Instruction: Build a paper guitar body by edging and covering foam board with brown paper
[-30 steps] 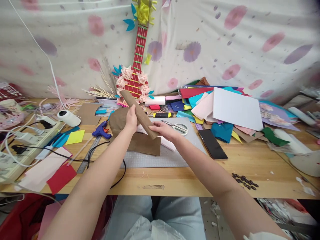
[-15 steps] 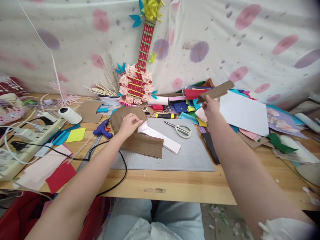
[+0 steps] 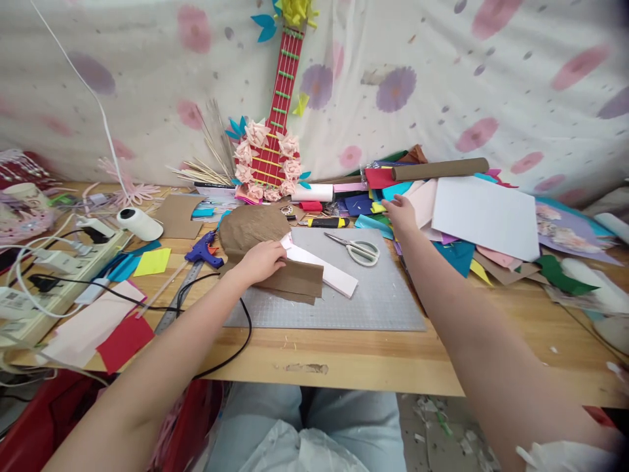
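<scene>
My left hand [image 3: 260, 261] rests with curled fingers on a brown felt piece [image 3: 275, 262] lying over the grey cutting mat [image 3: 363, 305]. A white strip [image 3: 324, 270] pokes out from under the felt. My right hand [image 3: 400, 215] hovers over the edge of the coloured sheet pile [image 3: 457, 216], fingers loosely apart and holding nothing. A brown rolled tube [image 3: 437, 169] lies on top of that pile, just beyond my right hand. Scissors [image 3: 356, 249] lie on the mat between my hands.
A blue glue gun [image 3: 202, 250] and a metal ruler [image 3: 179, 298] lie left of the mat, with a black cable [image 3: 230, 351]. A power strip [image 3: 54, 278] sits far left. A red paper guitar [image 3: 272, 141] leans on the cloth backdrop. A yellow-black knife [image 3: 324, 223] lies behind the mat.
My right hand carried the brown tube from in front of me to the right, laid it on the sheet pile and let go. My left hand dropped onto the brown felt.
</scene>
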{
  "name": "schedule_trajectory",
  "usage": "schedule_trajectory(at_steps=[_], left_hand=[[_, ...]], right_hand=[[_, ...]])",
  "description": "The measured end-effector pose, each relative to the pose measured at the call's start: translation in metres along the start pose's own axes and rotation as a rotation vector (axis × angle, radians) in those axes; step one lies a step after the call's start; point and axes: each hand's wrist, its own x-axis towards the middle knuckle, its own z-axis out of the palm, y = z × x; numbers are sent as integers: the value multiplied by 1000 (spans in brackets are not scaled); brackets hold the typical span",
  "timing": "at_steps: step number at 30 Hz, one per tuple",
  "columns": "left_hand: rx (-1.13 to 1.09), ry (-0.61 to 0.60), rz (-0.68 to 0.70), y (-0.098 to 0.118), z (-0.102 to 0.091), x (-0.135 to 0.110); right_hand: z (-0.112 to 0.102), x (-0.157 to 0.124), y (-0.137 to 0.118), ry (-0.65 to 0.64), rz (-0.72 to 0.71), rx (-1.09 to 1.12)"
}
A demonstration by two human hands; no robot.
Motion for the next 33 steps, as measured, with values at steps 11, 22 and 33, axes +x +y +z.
schedule_trajectory(at_steps=[11, 22, 33], left_hand=[[-268, 645, -98, 23, -55, 17], [-357, -174, 178, 49, -27, -13], [-230, -279, 17, 77, -50, -14]], right_hand=[[74, -114, -66, -987, 352, 589], [50, -128, -37, -991, 218, 443], [65, -127, -49, -1129, 131, 169]])
